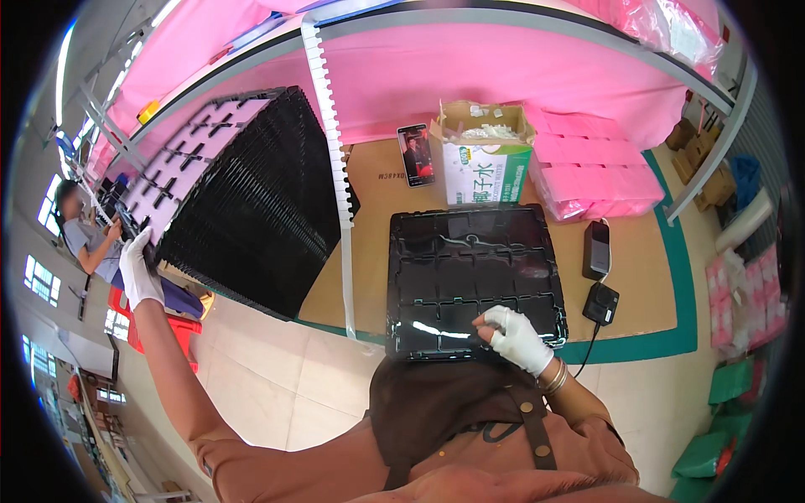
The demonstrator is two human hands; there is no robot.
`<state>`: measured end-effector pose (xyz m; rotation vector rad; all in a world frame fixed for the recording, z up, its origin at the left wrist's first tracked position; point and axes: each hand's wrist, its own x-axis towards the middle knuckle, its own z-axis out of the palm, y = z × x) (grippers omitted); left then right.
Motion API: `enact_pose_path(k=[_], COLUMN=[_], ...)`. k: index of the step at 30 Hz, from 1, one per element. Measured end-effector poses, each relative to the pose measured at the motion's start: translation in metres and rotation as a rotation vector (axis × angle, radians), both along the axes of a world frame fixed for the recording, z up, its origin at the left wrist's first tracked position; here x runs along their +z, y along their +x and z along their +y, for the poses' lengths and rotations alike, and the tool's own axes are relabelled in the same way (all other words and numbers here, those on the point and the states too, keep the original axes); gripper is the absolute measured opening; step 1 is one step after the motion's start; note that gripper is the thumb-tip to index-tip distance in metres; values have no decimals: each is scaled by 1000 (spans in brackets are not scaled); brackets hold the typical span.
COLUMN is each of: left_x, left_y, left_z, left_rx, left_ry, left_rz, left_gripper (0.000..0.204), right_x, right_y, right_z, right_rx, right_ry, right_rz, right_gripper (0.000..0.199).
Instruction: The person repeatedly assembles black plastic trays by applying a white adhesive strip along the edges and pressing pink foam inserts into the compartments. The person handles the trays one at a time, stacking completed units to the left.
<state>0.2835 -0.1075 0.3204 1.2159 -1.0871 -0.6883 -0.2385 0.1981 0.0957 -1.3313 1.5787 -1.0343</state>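
My left hand (140,270), in a white glove, reaches out to the far left. Its fingers grip the near corner at the top of a tall stack of black plastic trays (251,201), where pale pink pieces (197,138) fill the compartments. In front of me lies a single black compartment tray (470,264), shiny on top. Over its near right part is my right hand (518,339), in a white glove with bare fingertips. Thumb and forefinger are drawn close together; whatever they may hold is too small to make out.
Behind the tray stand an open carton (486,172), a phone (417,156) and pink wrapped packs (595,172). A power bank (596,250) and a small black device (600,303) lie right. A white notched strip (334,151) hangs before the stack. A person (84,230) works far left.
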Motion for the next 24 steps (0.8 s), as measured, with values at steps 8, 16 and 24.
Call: enact_pose_path(k=[8, 16, 24], left_x=[-21, -19, -28], left_y=[-22, -46, -43], left_z=[-21, 5, -4], left_rx=[-76, -7, -35], left_ry=[57, 53, 1], left_rz=[-44, -80, 93], left_gripper=[12, 35, 53], right_x=[-2, -18, -2], right_y=[-18, -8, 10], right_z=[-10, -32, -50], right_rx=[-26, 29, 127], right_ry=[3, 101, 148], right_rz=[60, 43, 45], right_gripper=[15, 15, 19])
